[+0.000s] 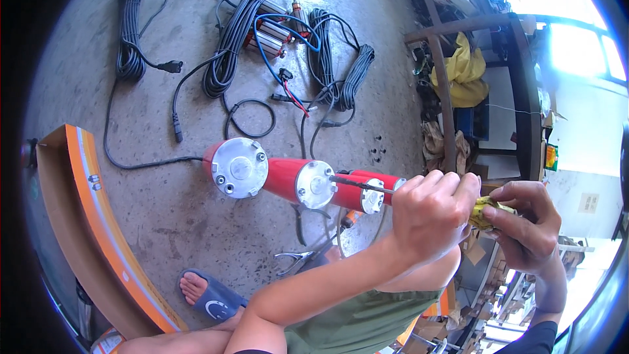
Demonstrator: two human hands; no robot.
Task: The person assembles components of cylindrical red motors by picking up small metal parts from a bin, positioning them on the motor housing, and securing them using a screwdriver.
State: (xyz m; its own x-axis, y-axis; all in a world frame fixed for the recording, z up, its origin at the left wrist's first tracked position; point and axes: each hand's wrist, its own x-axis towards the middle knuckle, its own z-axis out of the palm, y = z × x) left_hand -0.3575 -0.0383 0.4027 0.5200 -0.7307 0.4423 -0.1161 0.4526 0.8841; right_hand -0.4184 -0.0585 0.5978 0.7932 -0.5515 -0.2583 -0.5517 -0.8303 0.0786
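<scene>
Above the concrete floor (164, 210), left hand (429, 213) closed around a black cable (360, 185), which runs left toward the red cylinders (288, 180); right hand (524, 223), just beside it, pinches yellow tape (483, 210).

Those red cylinders (288, 180) just past the hands look like glossy painted metal, with bare matt silvery end caps (240, 167) that seem cast or machined, screws and all. The floor (183, 223) under them is rough grey concrete, stained and pitted. Farther out, the black cable coils (236, 33) read as smooth rubbery plastic. The yellow wad (486, 210) between the hands looks like crumpled cloth or tape, can't tell. Orange-edged cardboard box (78, 196) on the left is matt.
</scene>
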